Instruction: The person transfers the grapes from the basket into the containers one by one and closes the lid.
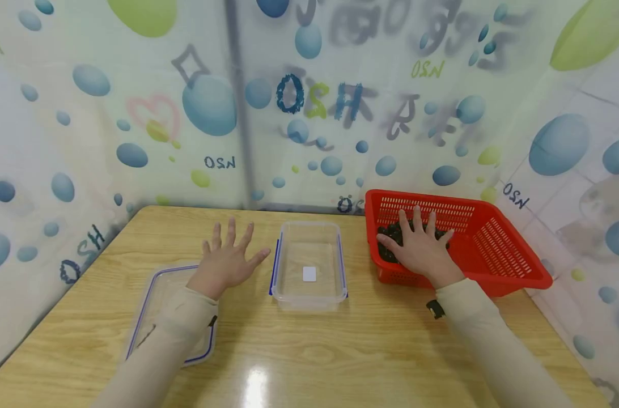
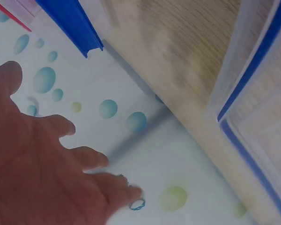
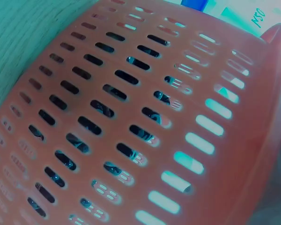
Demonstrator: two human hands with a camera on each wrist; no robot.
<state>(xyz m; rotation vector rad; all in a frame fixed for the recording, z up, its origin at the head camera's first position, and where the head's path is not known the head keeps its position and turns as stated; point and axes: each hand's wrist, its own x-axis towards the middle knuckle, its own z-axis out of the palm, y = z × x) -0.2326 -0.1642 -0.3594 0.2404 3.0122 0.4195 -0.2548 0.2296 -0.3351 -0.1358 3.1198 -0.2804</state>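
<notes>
My left hand hovers with fingers spread over the far right corner of a clear lid with a blue seal, left of a clear plastic container. It holds nothing; in the left wrist view the palm shows beside the lid. Fingers fanned out, my right hand is over the left part of a red slotted basket. Dark, shiny small objects lie in the basket under that hand, partly hidden by it. Through the basket's slotted wall dark pieces show in the right wrist view.
Blue clasps hang at the container's sides, and a small white label shows inside it. Everything stands on a wood-grain table. A patterned curtain borders the table at the back and sides.
</notes>
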